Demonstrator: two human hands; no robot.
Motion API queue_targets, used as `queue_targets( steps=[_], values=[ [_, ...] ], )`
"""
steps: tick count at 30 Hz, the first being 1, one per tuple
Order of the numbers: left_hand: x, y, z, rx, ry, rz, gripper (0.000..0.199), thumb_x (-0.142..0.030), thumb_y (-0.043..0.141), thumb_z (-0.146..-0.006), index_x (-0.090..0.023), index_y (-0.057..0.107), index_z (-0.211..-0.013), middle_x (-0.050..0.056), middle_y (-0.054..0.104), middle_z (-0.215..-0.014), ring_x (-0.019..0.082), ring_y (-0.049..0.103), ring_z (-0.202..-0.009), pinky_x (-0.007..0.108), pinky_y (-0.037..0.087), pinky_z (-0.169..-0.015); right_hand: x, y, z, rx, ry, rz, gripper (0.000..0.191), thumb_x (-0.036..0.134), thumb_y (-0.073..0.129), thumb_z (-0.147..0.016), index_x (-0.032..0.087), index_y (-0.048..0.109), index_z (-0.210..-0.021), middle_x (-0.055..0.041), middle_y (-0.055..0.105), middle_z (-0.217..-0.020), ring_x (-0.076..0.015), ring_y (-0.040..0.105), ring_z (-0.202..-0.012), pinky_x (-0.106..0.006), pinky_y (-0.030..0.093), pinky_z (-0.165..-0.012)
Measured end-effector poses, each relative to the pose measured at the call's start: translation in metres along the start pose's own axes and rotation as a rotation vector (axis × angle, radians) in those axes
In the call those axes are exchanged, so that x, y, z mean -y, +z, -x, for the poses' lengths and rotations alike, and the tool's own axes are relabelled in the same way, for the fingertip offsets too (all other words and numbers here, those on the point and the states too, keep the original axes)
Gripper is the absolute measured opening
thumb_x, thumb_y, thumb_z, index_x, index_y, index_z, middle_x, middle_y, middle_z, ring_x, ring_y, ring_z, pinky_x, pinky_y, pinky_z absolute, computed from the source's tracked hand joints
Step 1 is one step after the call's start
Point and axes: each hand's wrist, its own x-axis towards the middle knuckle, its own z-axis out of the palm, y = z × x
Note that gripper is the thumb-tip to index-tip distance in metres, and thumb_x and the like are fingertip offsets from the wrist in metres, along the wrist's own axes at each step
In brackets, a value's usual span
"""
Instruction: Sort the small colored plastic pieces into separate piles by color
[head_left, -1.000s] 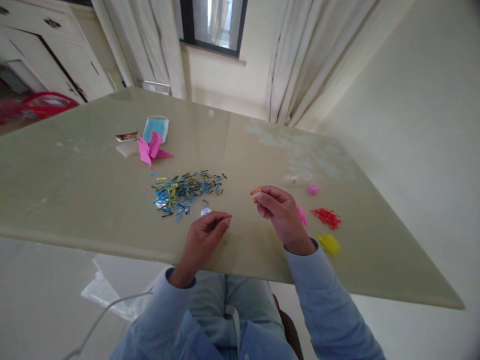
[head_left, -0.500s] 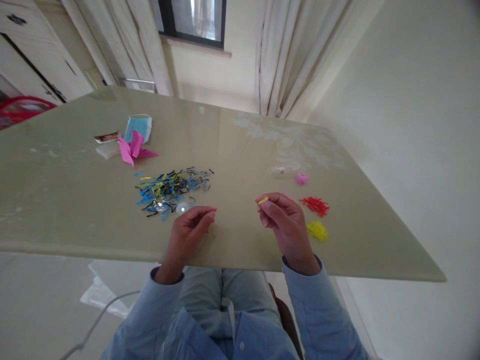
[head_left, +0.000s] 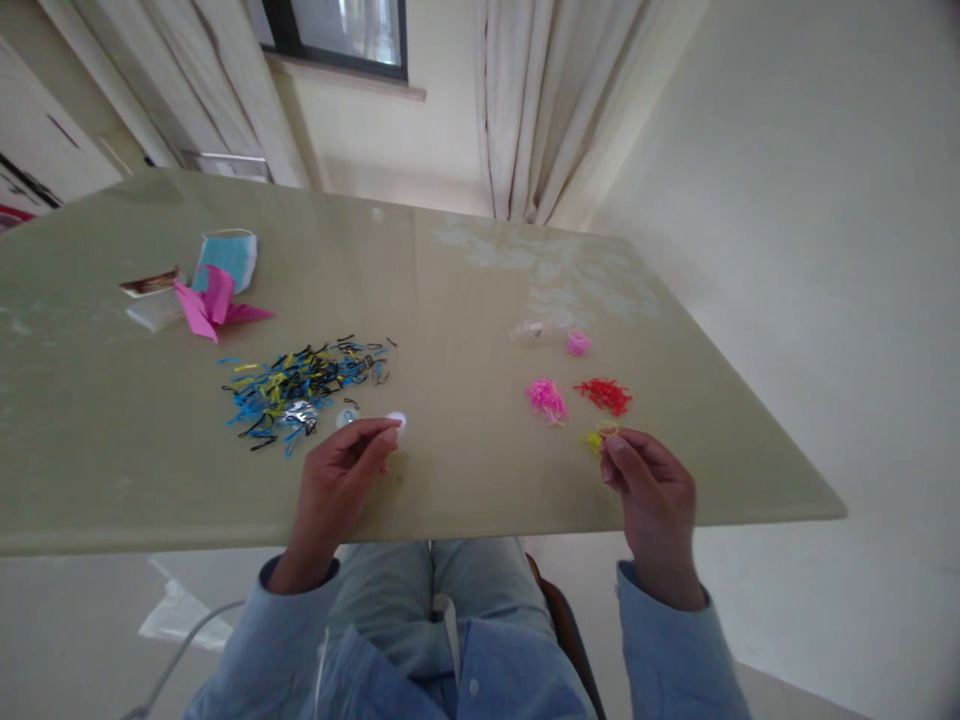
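My right hand pinches a small yellow rubber band between thumb and forefinger. It hovers over a pile of yellow rubber bands, which it partly hides. Just beyond lie a pile of red rubber bands and a pile of pink rubber bands. My left hand is closed, thumb tip against fingertips, and whatever may be between them cannot be made out. It is close to the near right side of a mixed heap of black, blue and yellow rubber bands.
A clear plastic tube lies beside a pink roll-like object. Toward the left are a pink folded paper piece, a blue face mask, a printed card and a clear bag. The table's front edge runs before my lap.
My right hand has moved right with the yellow rubber band, from beside the pink pile to above the yellow pile. The pink pile now shows. The view has shifted slightly rightward.
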Motion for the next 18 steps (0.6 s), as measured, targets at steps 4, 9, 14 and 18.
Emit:
queue_targets(
  steps=[4, 9, 14, 18],
  values=[
    [0.002, 0.0, 0.0, 0.004, 0.003, -0.036, 0.023, -0.038, 0.073, -0.077, -0.019, 0.078, -0.09, 0.0, 0.069, -0.068, 0.011, 0.057, -0.055, 0.02, 0.049, -0.053, -0.016, -0.036, -0.008, -0.172, -0.075, 0.3, 0.033, 0.045, 0.075, -0.077, 0.016, 0.076, -0.092, -0.0021, 0.065, -0.068, -0.0129, 0.053, -0.056, -0.025, 0.044, -0.051],
    [0.001, 0.0, 0.0, 0.004, 0.0, -0.058, 0.023, -0.039, 0.073, -0.077, -0.02, 0.077, -0.088, 0.001, 0.069, -0.069, 0.012, 0.058, -0.056, 0.021, 0.049, -0.055, -0.024, -0.052, -0.015, -0.142, -0.148, 0.627, 0.039, 0.052, 0.067, -0.08, 0.015, 0.077, -0.088, -0.0071, 0.073, -0.076, -0.0164, 0.059, -0.061, -0.028, 0.048, -0.059],
    [0.003, 0.001, 0.0, -0.011, 0.0, -0.053, 0.023, -0.039, 0.073, -0.077, -0.019, 0.077, -0.089, 0.0, 0.067, -0.067, 0.011, 0.057, -0.056, 0.021, 0.048, -0.054, -0.027, -0.051, -0.019, -0.091, -0.19, 0.732, 0.04, 0.052, 0.062, -0.083, 0.016, 0.077, -0.09, -0.0072, 0.073, -0.075, -0.0151, 0.055, -0.054, -0.029, 0.048, -0.058],
    [0.003, 0.001, 0.0, -0.007, 0.006, -0.061, 0.023, -0.039, 0.073, -0.078, -0.019, 0.077, -0.089, 0.0, 0.067, -0.066, 0.011, 0.057, -0.056, 0.02, 0.048, -0.054, -0.028, -0.05, -0.014, -0.117, -0.193, 0.708, 0.036, 0.049, 0.063, -0.085, 0.016, 0.076, -0.091, -0.0068, 0.073, -0.077, -0.0154, 0.057, -0.057, -0.029, 0.048, -0.06]
  ],
)
